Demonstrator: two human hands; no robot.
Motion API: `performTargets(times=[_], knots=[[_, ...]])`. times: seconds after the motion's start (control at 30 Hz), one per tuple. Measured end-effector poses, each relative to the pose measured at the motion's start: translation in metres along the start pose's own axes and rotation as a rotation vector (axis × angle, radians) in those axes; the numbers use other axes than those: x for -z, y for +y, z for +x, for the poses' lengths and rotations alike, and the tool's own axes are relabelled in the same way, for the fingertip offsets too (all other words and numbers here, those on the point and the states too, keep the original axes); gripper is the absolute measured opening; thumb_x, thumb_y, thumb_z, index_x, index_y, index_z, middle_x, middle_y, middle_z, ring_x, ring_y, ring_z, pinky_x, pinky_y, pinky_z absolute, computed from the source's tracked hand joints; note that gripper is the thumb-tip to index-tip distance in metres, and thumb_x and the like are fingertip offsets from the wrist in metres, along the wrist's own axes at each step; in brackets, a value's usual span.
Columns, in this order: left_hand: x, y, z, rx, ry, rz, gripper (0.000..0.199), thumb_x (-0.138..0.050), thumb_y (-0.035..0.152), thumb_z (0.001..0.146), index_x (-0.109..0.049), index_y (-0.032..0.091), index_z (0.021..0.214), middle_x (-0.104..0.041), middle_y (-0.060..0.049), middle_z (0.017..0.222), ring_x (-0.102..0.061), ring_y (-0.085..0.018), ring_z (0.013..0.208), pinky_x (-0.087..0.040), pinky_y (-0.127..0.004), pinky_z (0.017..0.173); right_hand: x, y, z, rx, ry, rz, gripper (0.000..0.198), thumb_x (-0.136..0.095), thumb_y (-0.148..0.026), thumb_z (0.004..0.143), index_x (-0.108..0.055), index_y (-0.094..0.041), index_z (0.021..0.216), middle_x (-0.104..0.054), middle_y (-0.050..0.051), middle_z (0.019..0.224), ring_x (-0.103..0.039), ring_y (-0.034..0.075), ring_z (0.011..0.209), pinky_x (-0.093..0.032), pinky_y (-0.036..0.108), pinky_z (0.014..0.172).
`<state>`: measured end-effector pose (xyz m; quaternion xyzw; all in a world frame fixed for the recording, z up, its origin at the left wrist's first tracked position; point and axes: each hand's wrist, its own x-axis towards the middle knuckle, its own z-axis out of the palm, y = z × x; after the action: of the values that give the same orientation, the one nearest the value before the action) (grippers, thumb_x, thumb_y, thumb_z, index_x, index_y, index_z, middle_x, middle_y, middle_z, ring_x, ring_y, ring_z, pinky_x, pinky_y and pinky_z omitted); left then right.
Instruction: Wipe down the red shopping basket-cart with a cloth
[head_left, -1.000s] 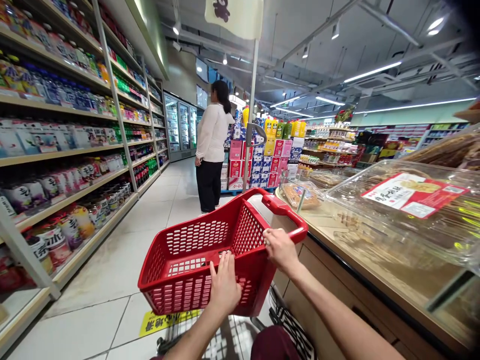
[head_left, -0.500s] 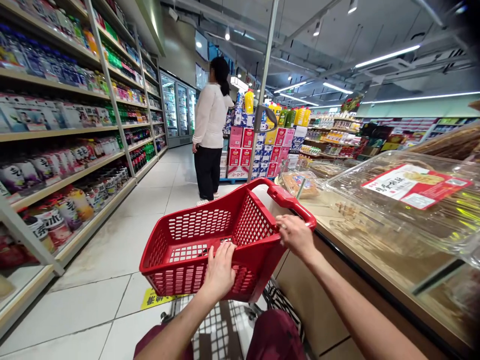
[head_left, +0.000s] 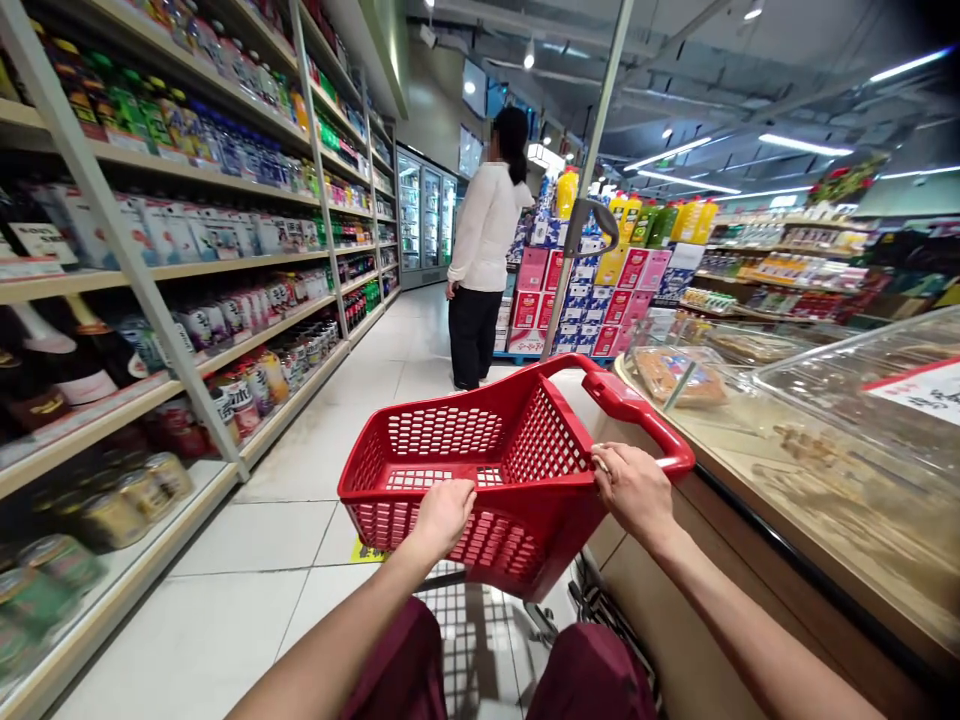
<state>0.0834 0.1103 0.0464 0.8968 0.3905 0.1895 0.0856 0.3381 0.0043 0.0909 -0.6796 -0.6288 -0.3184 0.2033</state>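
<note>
A red plastic shopping cart with perforated walls stands in front of my knees, its handle on the right. My left hand is closed over the near rim of its basket, fingers curled to the inner side. At the rim's corner, just below the cart's handle, my right hand has its fingers wrapped round the edge. Inside the basket, the part I can see shows only the perforated floor and walls. My fingertips are partly hidden behind the rim.
Drink shelves line the left side of the aisle. A person in a white top stands ahead, beside stacked drink cartons and a metal pole. On the right runs a counter with clear plastic food boxes.
The view has swung left, so the scene sits further right and more shelf shows. My left hand's fingers, flatter on the rim before, are now curled over it. My right hand keeps its hold.
</note>
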Motion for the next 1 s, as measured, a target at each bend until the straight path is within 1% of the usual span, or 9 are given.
performTargets(times=[0.17, 0.27, 0.4, 0.5, 0.6, 0.73, 0.8, 0.93, 1.0], knots=[[0.000, -0.006, -0.014, -0.004, 0.029, -0.014, 0.021, -0.037, 0.023, 0.086, -0.058, 0.020, 0.086, -0.065, -0.002, 0.086, -0.058, -0.015, 0.083, -0.040, -0.032, 0.087, -0.003, -0.059, 0.006, 0.102, -0.182, 0.074, 0.014, -0.047, -0.022, 0.078, -0.060, -0.019, 0.075, -0.060, 0.004, 0.077, -0.051, 0.016, 0.074, -0.033, 0.027, 0.072], [0.001, -0.008, -0.021, -0.015, 0.054, -0.027, 0.020, -0.038, 0.023, 0.086, -0.057, 0.021, 0.087, -0.065, 0.000, 0.090, -0.057, -0.013, 0.086, -0.029, -0.039, 0.099, -0.001, -0.071, 0.006, 0.154, -0.251, 0.104, 0.018, -0.043, -0.023, 0.081, -0.058, -0.019, 0.073, -0.057, 0.003, 0.071, -0.049, 0.014, 0.069, -0.032, 0.026, 0.067], [0.000, -0.009, -0.023, -0.043, 0.076, -0.057, 0.019, -0.036, 0.023, 0.086, -0.055, 0.021, 0.088, -0.064, 0.000, 0.091, -0.055, -0.013, 0.090, -0.023, -0.043, 0.102, 0.005, -0.048, 0.004, 0.178, -0.243, 0.110, 0.020, -0.041, -0.024, 0.083, -0.059, -0.020, 0.079, -0.058, 0.003, 0.075, -0.050, 0.013, 0.071, -0.032, 0.025, 0.067], [-0.003, -0.007, -0.017, -0.081, 0.068, -0.088, 0.021, -0.034, 0.023, 0.086, -0.055, 0.021, 0.086, -0.064, 0.001, 0.087, -0.056, -0.012, 0.085, -0.026, -0.043, 0.099, 0.009, -0.024, 0.000, 0.040, -0.149, 0.047, 0.019, -0.043, -0.024, 0.081, -0.061, -0.019, 0.084, -0.060, 0.004, 0.080, -0.052, 0.015, 0.076, -0.035, 0.025, 0.070], [-0.008, -0.001, -0.006, -0.094, 0.075, -0.110, 0.022, -0.033, 0.022, 0.086, -0.055, 0.021, 0.085, -0.064, 0.000, 0.088, -0.056, -0.013, 0.087, -0.027, -0.043, 0.099, 0.005, -0.022, -0.005, -0.071, -0.031, 0.016, 0.023, -0.043, -0.024, 0.081, -0.062, -0.018, 0.092, -0.063, 0.007, 0.088, -0.053, 0.019, 0.085, -0.038, 0.029, 0.077], [-0.017, 0.005, 0.010, -0.109, 0.095, -0.116, 0.022, -0.033, 0.022, 0.086, -0.056, 0.021, 0.084, -0.064, -0.001, 0.091, -0.056, -0.014, 0.090, -0.028, -0.042, 0.098, -0.009, -0.037, -0.007, 0.073, -0.012, 0.054, 0.027, -0.041, -0.019, 0.082, -0.061, -0.017, 0.100, -0.062, 0.007, 0.102, -0.052, 0.020, 0.095, -0.039, 0.032, 0.087], [-0.021, 0.007, 0.015, -0.121, 0.084, -0.126, 0.022, -0.034, 0.022, 0.086, -0.056, 0.021, 0.085, -0.065, -0.001, 0.092, -0.057, -0.014, 0.090, -0.028, -0.042, 0.098, -0.010, -0.028, -0.007, 0.119, -0.015, 0.054, 0.029, -0.039, -0.018, 0.083, -0.060, -0.016, 0.103, -0.061, 0.007, 0.105, -0.051, 0.019, 0.097, -0.038, 0.033, 0.090], [-0.025, 0.012, 0.020, -0.135, 0.074, -0.160, 0.022, -0.034, 0.023, 0.086, -0.056, 0.021, 0.088, -0.064, -0.002, 0.096, -0.056, -0.015, 0.094, -0.028, -0.042, 0.098, 0.001, 0.010, -0.013, -0.067, 0.077, -0.031, 0.028, -0.041, -0.022, 0.083, -0.061, -0.014, 0.101, -0.061, 0.011, 0.104, -0.050, 0.021, 0.100, -0.037, 0.036, 0.091], [-0.025, 0.016, 0.019, -0.136, 0.083, -0.165, 0.023, -0.033, 0.023, 0.086, -0.056, 0.021, 0.087, -0.065, -0.002, 0.095, -0.056, -0.016, 0.094, -0.027, -0.042, 0.098, 0.005, 0.014, -0.016, -0.104, 0.072, -0.051, 0.028, -0.042, -0.023, 0.082, -0.061, -0.014, 0.099, -0.061, 0.010, 0.103, -0.050, 0.021, 0.097, -0.037, 0.036, 0.090]])
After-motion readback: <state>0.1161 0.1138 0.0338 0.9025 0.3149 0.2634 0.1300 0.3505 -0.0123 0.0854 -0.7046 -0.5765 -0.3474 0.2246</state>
